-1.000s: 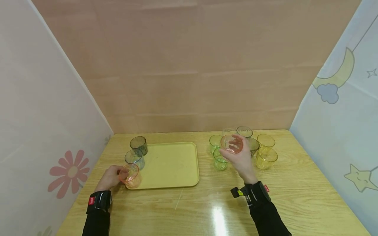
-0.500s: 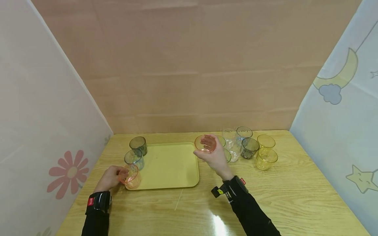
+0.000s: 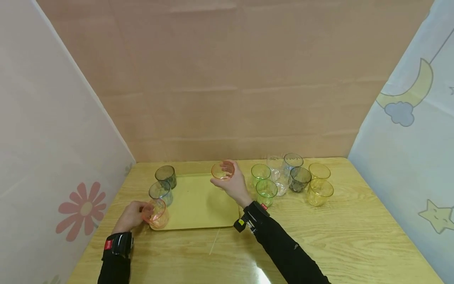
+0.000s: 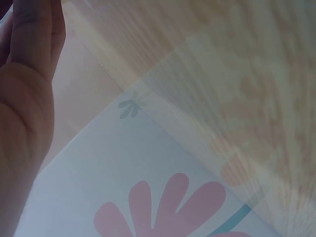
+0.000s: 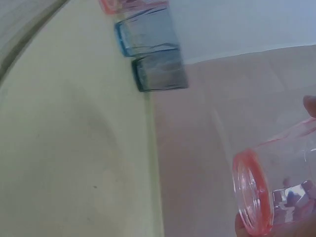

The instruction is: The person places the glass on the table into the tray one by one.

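One pink-rimmed glass (image 3: 217, 172) sits within the right hand's (image 3: 234, 186) curled fingers, raised near the yellow tray's (image 3: 202, 211) far right corner; the left hand's (image 3: 130, 217) fingers grip another pink glass (image 3: 160, 217) at the near left corner. Blue (image 3: 161, 194) and grey (image 3: 166, 177) glasses line the left edge. Glass cluster (image 3: 299, 184): past the right edge. Brown sheeting (image 3: 234, 79) backs the wooden surface (image 3: 337, 240). Red wrist tag (image 3: 108, 244): lettering unreadable.

Partial view of the yellow tray (image 3: 196, 207), with far right corner out of sight behind the right hand (image 3: 233, 184).
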Motion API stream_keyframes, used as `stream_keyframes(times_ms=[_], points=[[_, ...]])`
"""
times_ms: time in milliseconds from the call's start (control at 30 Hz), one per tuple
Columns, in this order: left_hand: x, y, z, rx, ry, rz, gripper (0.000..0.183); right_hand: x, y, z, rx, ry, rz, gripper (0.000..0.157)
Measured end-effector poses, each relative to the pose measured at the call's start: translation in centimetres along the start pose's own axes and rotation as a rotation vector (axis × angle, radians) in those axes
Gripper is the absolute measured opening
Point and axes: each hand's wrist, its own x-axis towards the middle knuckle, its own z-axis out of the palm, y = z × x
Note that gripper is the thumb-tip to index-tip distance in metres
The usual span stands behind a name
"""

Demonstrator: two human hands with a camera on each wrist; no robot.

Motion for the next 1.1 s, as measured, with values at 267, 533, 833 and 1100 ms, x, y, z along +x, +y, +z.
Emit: stream_keyframes(times_ms=[267, 533, 833, 1100], points=[[-0.1, -0.3, 0.1, -0.010, 0.003, -0.003, 0.020, 2.7, 1.5, 3.1, -0.034, -0.065, -0.037, 0.075], [-0.2, -0.4, 0.0, -0.003, 0.025, 0.036, 0.020, 3.5, 0.5, 5.8, -0.102, -0.161, -0.010, 0.071], [-0.1, -0.4, 0.2, 0.005, 0.032, 0.054, 0.021, 7.5, 7.4, 8.2, -0.289, -0.233, -0.050, 0.082], [0.0, -0.2, 0.2, 0.009, 0.018, 0.045, 0.021, 13.1, 18.5, 9.9, -0.362, -0.188, -0.066, 0.093]])
